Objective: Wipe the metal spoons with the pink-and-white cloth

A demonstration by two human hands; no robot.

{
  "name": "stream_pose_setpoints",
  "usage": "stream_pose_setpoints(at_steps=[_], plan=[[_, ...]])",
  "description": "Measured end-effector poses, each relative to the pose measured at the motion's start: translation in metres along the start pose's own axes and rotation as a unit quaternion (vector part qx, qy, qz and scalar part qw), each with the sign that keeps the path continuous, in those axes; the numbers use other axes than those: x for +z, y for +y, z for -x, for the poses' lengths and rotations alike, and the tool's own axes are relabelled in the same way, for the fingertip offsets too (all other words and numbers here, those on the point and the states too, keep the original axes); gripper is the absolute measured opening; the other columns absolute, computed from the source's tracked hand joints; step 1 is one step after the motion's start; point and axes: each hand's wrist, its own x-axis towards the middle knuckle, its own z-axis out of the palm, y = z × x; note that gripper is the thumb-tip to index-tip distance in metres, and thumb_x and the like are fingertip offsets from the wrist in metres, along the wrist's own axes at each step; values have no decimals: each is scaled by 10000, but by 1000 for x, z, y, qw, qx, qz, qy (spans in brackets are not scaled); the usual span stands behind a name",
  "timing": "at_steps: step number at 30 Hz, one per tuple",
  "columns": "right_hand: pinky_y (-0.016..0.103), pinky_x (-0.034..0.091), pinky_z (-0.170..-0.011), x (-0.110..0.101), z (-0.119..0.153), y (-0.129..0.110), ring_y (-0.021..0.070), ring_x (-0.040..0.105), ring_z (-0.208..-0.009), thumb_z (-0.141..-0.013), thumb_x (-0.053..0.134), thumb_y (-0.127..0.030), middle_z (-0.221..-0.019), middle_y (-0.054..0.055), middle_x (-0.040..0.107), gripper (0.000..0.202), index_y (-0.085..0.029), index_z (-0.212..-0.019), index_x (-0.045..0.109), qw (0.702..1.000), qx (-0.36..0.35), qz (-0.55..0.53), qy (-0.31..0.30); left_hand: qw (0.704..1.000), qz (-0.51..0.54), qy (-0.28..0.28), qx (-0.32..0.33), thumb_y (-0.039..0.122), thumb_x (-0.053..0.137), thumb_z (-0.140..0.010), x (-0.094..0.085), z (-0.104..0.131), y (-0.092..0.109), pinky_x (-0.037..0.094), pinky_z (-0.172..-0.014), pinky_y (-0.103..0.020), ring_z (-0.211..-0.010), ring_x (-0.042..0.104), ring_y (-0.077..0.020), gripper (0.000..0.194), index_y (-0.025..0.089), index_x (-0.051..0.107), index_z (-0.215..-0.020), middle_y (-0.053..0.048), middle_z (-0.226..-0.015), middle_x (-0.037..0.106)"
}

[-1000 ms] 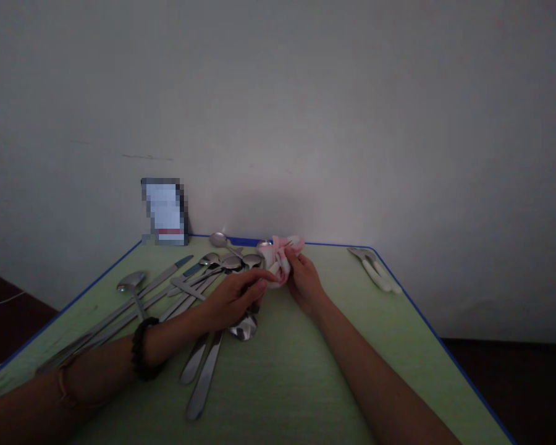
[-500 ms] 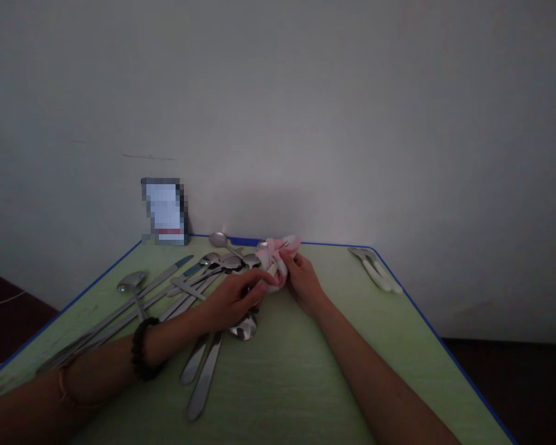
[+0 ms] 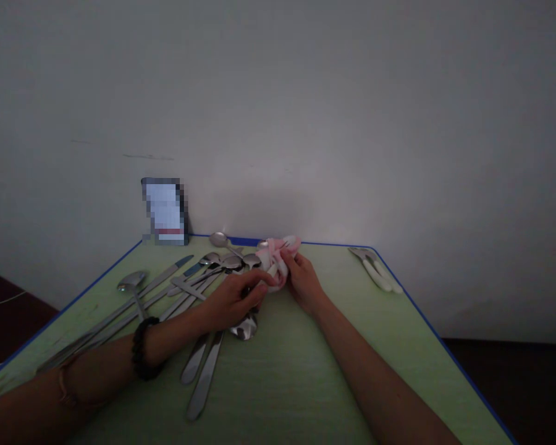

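Note:
A pink and white cloth [image 3: 282,264] is bunched between my hands near the far edge of the table. My right hand [image 3: 306,281] is closed on its right side, thumb on top. Wrapped in the cloth is a fork with a white handle [image 3: 272,271]; its tines seem to show at the cloth's upper end. My left hand [image 3: 236,300] pinches the handle's near end, fingers bent. Beneath and beside the left hand lie several metal spoons [image 3: 231,263] and knives [image 3: 167,275], partly hidden by that arm.
Two white-handled forks [image 3: 375,272] lie at the table's right edge. A phone [image 3: 165,210] with a blurred screen leans on the wall [image 3: 352,123] at the back left. A large spoon [image 3: 132,282] lies at left. The green table [image 3: 296,383] has a blue rim.
Almost nothing differs. The cloth and the fingers on it have shifted very slightly; both hands keep their hold in the same spot.

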Motion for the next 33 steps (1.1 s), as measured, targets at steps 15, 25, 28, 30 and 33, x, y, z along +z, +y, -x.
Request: stream_pose_setpoints(at_steps=[15,25,28,30,33], plan=[[253,412,-633,1,1,0,127,543,-628,-712,620,-484,-669,4,644,349,-156,-828,634,1000,-7,-4,-14,1000,-3,-2,2,318,380,-892,0,0,-1,359,-509,-185,-494,473,-89,252,160,557,-977,47,-564,537],[257,415,-616,2,1,-2,128,531,-608,-683,642,-484,-639,-7,632,345,-163,-808,626,1000,5,-15,-5,1000,0,-3,0,318,383,-889,0,0,-1,357,-495,-176,-499,482,-90,245,160,550,-975,46,-568,538],[256,404,-590,2,2,-2,118,512,-563,-682,642,-486,-627,-15,624,343,-168,-811,624,1000,5,-26,-7,1000,3,-2,-4,321,386,-885,0,0,0,360,-495,-179,-498,477,-90,251,155,551,-976,43,-573,537],[254,394,-570,3,2,-2,113,498,-539,-680,645,-482,-620,-16,619,336,-170,-802,619,999,4,-39,-8,1000,3,-3,-7,321,384,-882,0,0,1,357,-494,-179,-495,472,-90,256,153,552,-977,44,-570,533],[250,386,-564,3,2,-2,111,491,-541,-677,647,-482,-616,-15,615,334,-168,-787,613,999,2,-42,-5,1000,-14,7,-3,320,381,-874,0,0,1,319,-472,-172,-467,424,-81,263,152,562,-962,62,-527,477]])
